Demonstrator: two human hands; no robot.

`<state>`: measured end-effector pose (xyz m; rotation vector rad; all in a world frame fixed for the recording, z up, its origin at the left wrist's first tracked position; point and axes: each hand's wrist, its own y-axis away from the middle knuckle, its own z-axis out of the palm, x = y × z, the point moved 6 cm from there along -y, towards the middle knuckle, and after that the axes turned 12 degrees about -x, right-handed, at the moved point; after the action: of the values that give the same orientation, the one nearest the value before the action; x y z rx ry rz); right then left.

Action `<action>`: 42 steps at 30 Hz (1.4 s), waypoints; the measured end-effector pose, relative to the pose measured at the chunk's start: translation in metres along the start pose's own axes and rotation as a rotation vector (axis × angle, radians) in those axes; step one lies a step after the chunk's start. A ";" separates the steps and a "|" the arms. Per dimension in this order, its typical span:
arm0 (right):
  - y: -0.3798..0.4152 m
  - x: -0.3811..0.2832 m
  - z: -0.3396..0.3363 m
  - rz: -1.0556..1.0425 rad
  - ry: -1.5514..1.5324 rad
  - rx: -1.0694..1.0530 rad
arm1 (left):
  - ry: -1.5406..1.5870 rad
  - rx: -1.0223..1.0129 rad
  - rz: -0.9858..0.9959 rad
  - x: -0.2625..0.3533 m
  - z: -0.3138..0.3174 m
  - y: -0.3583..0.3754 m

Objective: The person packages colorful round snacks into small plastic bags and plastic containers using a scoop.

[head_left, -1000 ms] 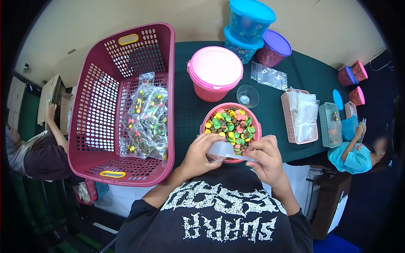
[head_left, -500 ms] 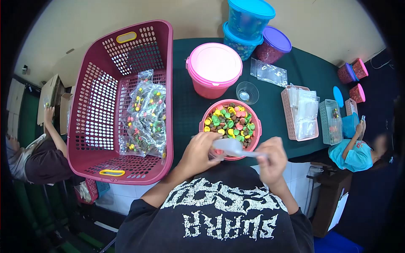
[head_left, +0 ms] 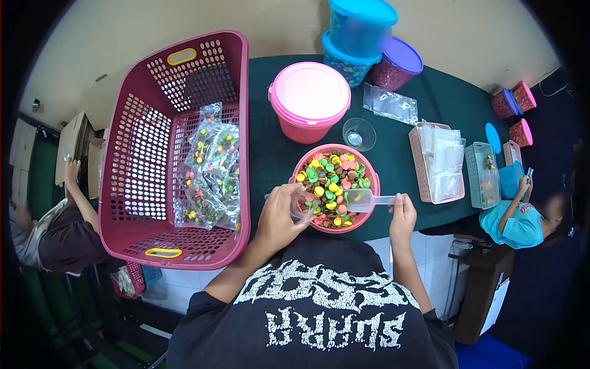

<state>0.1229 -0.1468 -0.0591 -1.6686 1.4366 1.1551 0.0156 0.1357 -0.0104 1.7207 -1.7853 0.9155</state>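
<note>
A pink tub full of button-shaped sweets in yellow, green, pink and brown stands in front of me. My left hand is closed around a clear plastic cup at the tub's near left edge; its contents are hard to make out. By the handle, my right hand grips a translucent scoop. The scoop lies over the sweets, its mouth toward the cup, with a few sweets showing in or through it. Behind the tub sits a clear bowl.
To the left stands a big maroon basket with filled bags. A lidded pink bucket, stacked blue tubs and a tray of plastic bags are on the table. Other people work at both sides.
My right hand has moved down and slightly right, bringing the scoop from above the cup to over the sweets. The left hand with the cup has shifted slightly left.
</note>
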 end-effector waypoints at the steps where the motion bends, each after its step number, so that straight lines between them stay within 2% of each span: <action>1: 0.001 0.005 0.001 0.001 -0.001 0.003 | 0.026 0.004 -0.028 -0.002 0.002 0.002; 3: 0.003 0.017 0.009 0.096 -0.233 -0.077 | 0.050 0.009 -0.053 -0.004 0.003 0.001; 6: 0.004 0.024 0.011 0.152 -0.419 -0.098 | 0.062 -0.015 -0.024 -0.002 0.004 -0.001; 8: 0.002 0.027 0.007 0.139 -0.480 -0.096 | 0.052 -0.006 0.061 0.001 0.004 -0.002; 12: 0.000 0.019 0.003 0.122 -0.666 -0.080 | 0.016 -0.005 0.074 0.003 0.004 -0.002; 14: -0.001 0.010 0.002 0.107 -0.700 -0.093 | -0.062 -0.020 0.126 0.005 0.006 -0.003; 25: 0.009 -0.056 0.016 0.039 -0.705 -0.174 | -0.118 -0.071 0.125 0.014 0.020 0.001; 37: 0.018 -0.081 0.018 -0.087 -0.431 -0.171 | -0.084 -0.069 0.119 0.015 0.020 0.002; 39: 0.024 -0.097 0.017 -0.308 -0.173 -0.213 | -0.074 -0.072 0.120 0.016 0.020 0.002; 40: 0.025 -0.103 0.016 -0.306 -0.173 -0.213 | -0.055 -0.082 0.124 0.017 0.020 0.002; 42: 0.040 -0.143 0.029 -0.687 0.294 -0.383 | -0.034 -0.096 0.129 0.018 0.022 0.002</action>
<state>0.0754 -0.0697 0.0618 -2.4174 0.6867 0.8342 0.0139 0.1069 -0.0116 1.5862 -1.9482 0.8425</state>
